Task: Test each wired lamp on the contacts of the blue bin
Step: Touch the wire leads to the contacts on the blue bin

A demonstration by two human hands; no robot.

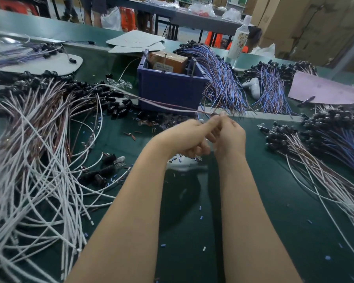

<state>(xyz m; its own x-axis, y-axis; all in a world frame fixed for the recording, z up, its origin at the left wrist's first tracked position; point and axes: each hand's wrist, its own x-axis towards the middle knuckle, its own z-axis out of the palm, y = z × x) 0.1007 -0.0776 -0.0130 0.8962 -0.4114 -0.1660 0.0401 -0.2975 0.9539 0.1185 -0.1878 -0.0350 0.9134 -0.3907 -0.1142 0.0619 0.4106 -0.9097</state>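
The blue bin [170, 90] stands at the table's middle back, with an orange box [168, 61] inside and metal contact pins [165, 62] rising from it. In front of the bin, my left hand [184, 137] and my right hand [230, 135] meet, fingertips pinched together on the end of a wired lamp's lead [161, 105]. That pink-white lead stretches left and away toward the black sockets [102, 90]. The lamp itself is hidden between my fingers. My left hand also curls around a small clear bulb [198, 158].
White and brown wired lamps [39, 160] cover the left of the green table. Blue-wired bundles [223, 78] lie right of the bin, more bundles [325, 150] at the right. A white bottle [238, 40], a pink card [323, 88] and loose bulbs [119, 160] are around.
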